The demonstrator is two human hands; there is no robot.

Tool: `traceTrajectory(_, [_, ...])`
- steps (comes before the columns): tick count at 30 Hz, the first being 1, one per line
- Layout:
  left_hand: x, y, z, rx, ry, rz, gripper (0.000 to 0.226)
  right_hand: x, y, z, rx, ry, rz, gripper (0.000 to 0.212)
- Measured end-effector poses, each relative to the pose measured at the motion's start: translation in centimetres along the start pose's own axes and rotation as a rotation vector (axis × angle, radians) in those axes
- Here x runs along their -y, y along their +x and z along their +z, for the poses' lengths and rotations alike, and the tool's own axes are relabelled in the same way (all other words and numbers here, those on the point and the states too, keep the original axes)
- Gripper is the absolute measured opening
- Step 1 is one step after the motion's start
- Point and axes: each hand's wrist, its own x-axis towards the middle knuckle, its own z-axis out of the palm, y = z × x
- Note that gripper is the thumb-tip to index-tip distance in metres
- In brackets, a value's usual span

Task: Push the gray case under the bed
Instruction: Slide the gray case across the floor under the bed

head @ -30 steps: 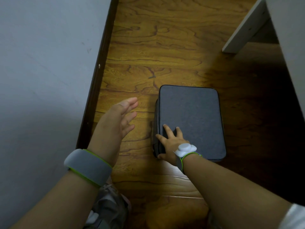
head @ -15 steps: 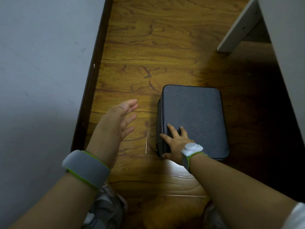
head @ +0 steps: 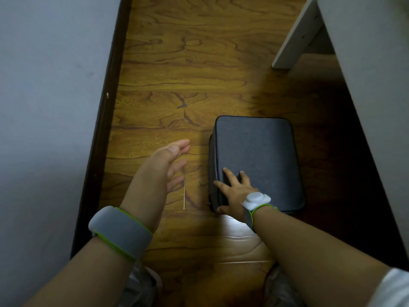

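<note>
The gray case [head: 261, 156] lies flat on the wooden floor [head: 177, 69], a fabric box with rounded corners. Its right side sits in the shadow at the edge of the bed [head: 371, 89], whose pale frame runs down the right of the view. My right hand [head: 232, 191] presses on the case's near left corner, fingers spread over its top and thumb down its left side. My left hand [head: 163, 169] hovers above the floor to the left of the case, fingers apart, touching nothing.
A white bed leg [head: 294, 38] stands on the floor at the upper right. A pale wall [head: 48, 107] with a dark skirting board [head: 104, 129] runs along the left. A thin pale scratch [head: 184, 193] marks the floor between my hands. My shoes show at the bottom.
The case has slid a little to the right, toward the bed's shadow, with my right hand on it. My left hand has stayed hovering, open.
</note>
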Motion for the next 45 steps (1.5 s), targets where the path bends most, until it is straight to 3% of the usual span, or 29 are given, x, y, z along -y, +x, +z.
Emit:
traceTrajectory(30, [0.8, 2.6, 9.0, 0.081, 0.047, -0.068, 0.047, -7.8, -1.9, 0.3, -0.046, 0.090, 0.048, 0.085])
traceTrajectory(34, [0.9, 3.0, 9.8, 0.077, 0.051, -0.085, 0.035, -8.8, -2.4, 0.3, -0.037, 0.099, 0.061, 0.085])
traceTrajectory(39, [0.7, 3.4, 10.6, 0.085, 0.058, -0.088, 0.053, -9.9, -2.8, 0.5, -0.033, 0.108, 0.080, 0.086])
traceTrajectory(45, [1.0, 3.5, 11.9, 0.109, 0.070, -0.104, 0.048, -11.4, -2.8, 1.2, -0.038, 0.114, 0.099, 0.087])
